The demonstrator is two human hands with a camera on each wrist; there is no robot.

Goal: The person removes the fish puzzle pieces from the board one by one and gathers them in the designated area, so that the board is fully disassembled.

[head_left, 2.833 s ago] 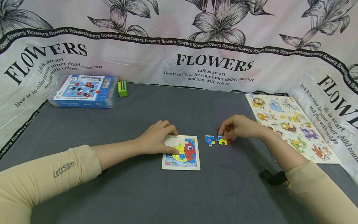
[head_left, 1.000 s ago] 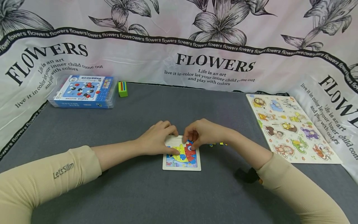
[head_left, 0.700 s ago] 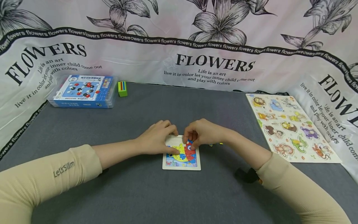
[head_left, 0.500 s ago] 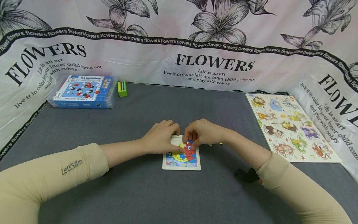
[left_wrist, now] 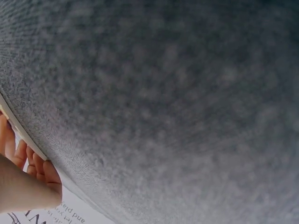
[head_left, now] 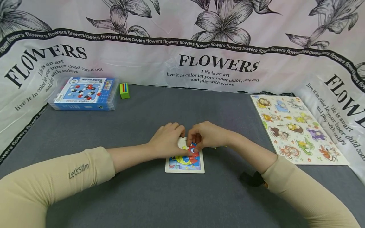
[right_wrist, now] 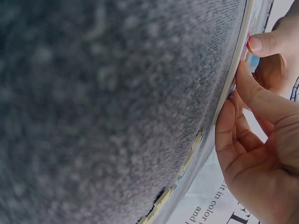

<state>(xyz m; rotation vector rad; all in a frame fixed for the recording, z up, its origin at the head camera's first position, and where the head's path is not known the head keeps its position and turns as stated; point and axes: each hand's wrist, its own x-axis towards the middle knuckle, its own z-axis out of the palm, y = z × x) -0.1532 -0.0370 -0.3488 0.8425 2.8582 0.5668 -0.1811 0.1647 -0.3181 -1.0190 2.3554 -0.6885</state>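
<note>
On the grey cloth lies a small fish jigsaw puzzle tray (head_left: 182, 171) with a pale rim. My left hand (head_left: 169, 141) grips it from the left, fingertips at the far edge and thumb across the picture onto the red part. Over the upper right corner, my right hand (head_left: 211, 134) pinches what seems to be a jigsaw piece, mostly hidden under its curled fingers. In the right wrist view the right thumb and fingers meet the tray's edge (right_wrist: 237, 51), close to the left thumb (right_wrist: 261, 44). Loose jigsaw pieces (right_wrist: 163, 199) lie beside the tray, largely hidden behind the right hand in the head view.
A blue boxed set (head_left: 84, 95) stands at the back left, with a small green block (head_left: 124, 91) next to it. An animal picture board (head_left: 299, 133) lies at the right. Behind the cloth rises a white flower-printed sheet (head_left: 137, 69).
My right hand has come left from the loose pieces to the tray's upper right corner and stays there. The left hand has slid rightward, its thumb moving from the yellow part to the red.
</note>
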